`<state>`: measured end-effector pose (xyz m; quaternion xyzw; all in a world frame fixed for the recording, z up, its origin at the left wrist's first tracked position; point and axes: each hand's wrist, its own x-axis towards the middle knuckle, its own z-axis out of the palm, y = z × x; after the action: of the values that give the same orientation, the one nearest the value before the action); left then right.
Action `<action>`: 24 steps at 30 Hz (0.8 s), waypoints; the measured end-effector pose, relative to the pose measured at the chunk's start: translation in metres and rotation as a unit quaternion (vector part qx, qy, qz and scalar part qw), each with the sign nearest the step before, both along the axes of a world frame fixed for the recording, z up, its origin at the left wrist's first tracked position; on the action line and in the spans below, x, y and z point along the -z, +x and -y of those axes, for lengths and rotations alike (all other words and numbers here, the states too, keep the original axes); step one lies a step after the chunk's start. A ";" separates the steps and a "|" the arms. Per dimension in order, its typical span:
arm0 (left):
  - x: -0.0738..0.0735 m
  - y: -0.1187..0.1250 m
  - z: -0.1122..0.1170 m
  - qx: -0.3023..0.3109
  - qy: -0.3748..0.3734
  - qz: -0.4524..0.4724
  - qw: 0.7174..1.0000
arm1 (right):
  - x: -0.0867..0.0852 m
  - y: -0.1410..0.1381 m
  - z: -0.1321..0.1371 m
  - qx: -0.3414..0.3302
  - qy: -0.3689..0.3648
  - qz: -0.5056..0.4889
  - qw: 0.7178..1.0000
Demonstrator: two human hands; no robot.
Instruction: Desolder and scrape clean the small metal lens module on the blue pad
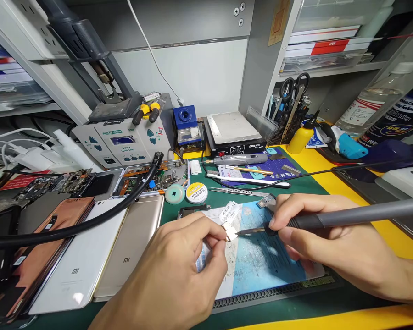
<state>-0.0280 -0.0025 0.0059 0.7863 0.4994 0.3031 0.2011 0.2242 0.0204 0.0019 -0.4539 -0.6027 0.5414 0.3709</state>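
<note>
My left hand (182, 261) pinches a small white and metallic part (231, 231) between thumb and forefinger. Held like a pen, a grey soldering iron (361, 214) lies in my right hand (344, 250). Its dark pointed tip reaches the right edge of the small part; I cannot tell whether it touches. Both hands are over a worn blue and white sheet (261, 266). Just behind the small part lies a white labelled piece (229, 211). A small metal component (265, 201) sits at the sheet's far edge, beside my right fingers.
Tweezers (241, 192), a white brush (249, 181) and a round tin (197, 193) lie beyond the sheet. Phone backs (75, 256) line the left, crossed by a black hose (103, 222). A hot-air station (124, 140) and hot plate (234, 130) stand behind; a yellow bottle (300, 139) stands right.
</note>
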 end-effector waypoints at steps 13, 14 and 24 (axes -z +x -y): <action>0.002 -0.001 0.001 -0.001 0.001 -0.007 1.000 | -0.005 -0.003 -0.001 -0.002 0.146 0.038 0.989; 0.002 -0.001 0.000 -0.001 0.002 -0.007 1.000 | -0.005 -0.003 -0.001 -0.004 0.153 0.041 0.987; 0.006 -0.001 -0.001 0.003 0.027 -0.002 1.000 | -0.004 -0.002 -0.002 -0.019 0.217 0.045 0.975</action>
<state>-0.0293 -0.0011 0.0002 0.7936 0.4891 0.3140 0.1800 0.2217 0.0220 0.0056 -0.3750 -0.7300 0.3842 0.4228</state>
